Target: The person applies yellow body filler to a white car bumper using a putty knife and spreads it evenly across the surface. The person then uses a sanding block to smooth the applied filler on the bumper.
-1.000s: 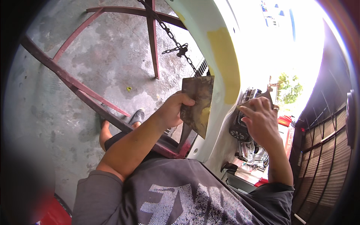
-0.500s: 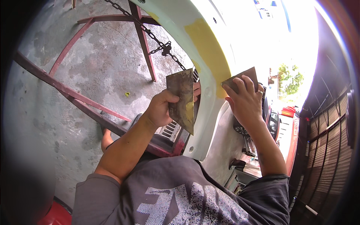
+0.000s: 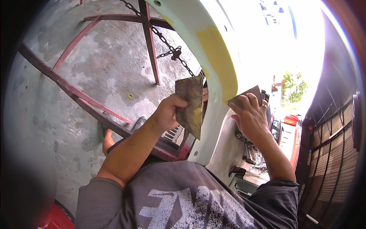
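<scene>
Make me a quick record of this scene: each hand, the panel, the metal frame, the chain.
Left hand: grips a flat plate smeared with yellow
Right hand: holds a dark spreader near the yellow patch's lower end; contact unclear
Panel: pale, curved, with a large yellow patch
Metal frame: reddish-brown bars
Chain: dark, bunched partway along

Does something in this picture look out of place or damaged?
Two things: a small yellow scrap lies alone on the grey floor, probably litter; and a large yellow patch stands out on the pale panel, perhaps filler. The plate in the left hand is yellow-smeared too.
</scene>
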The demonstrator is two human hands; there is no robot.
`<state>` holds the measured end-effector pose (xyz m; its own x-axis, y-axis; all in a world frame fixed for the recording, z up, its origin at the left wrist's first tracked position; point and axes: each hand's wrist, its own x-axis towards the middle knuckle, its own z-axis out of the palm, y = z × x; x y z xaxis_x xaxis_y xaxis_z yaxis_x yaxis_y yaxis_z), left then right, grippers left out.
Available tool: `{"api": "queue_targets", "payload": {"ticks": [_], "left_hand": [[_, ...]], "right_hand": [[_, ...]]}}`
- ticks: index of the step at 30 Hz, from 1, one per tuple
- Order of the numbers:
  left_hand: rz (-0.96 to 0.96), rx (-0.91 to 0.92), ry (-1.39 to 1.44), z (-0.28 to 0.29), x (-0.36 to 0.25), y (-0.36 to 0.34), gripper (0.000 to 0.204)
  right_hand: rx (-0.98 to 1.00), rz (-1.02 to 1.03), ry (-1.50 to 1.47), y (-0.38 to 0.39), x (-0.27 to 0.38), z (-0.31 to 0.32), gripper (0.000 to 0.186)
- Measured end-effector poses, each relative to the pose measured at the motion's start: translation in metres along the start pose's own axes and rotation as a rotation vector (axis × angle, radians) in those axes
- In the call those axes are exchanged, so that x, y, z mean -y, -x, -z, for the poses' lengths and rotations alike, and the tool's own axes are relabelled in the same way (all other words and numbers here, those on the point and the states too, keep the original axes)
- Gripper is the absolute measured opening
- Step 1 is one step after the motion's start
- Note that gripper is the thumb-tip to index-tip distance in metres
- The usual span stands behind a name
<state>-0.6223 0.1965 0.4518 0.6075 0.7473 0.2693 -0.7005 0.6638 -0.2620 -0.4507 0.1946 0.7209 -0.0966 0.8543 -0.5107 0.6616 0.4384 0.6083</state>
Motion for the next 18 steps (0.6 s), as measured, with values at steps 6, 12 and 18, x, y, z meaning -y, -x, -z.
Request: {"api": "queue_targets", "payload": {"ticks": [6, 12, 18], "left_hand": [[0.004, -0.114, -0.085, -0.001, -0.003, 0.005, 0.089], [-0.077, -0.356, -0.238, -0.003, -0.013, 0.042, 0.061], [0.284, -0.347, -0.109, -0.108, 0.028, 0.045, 0.055]], "right_hand": [[0.025, -0.061, -0.182, 0.022, -0.036, 0.052, 0.036], [-0.309, -0.198, -0.751, 0.103, -0.063, 0.029, 0.05], [-0.908, 0.178, -1.578, 0.143, 0.045, -0.035, 0.05]]}}
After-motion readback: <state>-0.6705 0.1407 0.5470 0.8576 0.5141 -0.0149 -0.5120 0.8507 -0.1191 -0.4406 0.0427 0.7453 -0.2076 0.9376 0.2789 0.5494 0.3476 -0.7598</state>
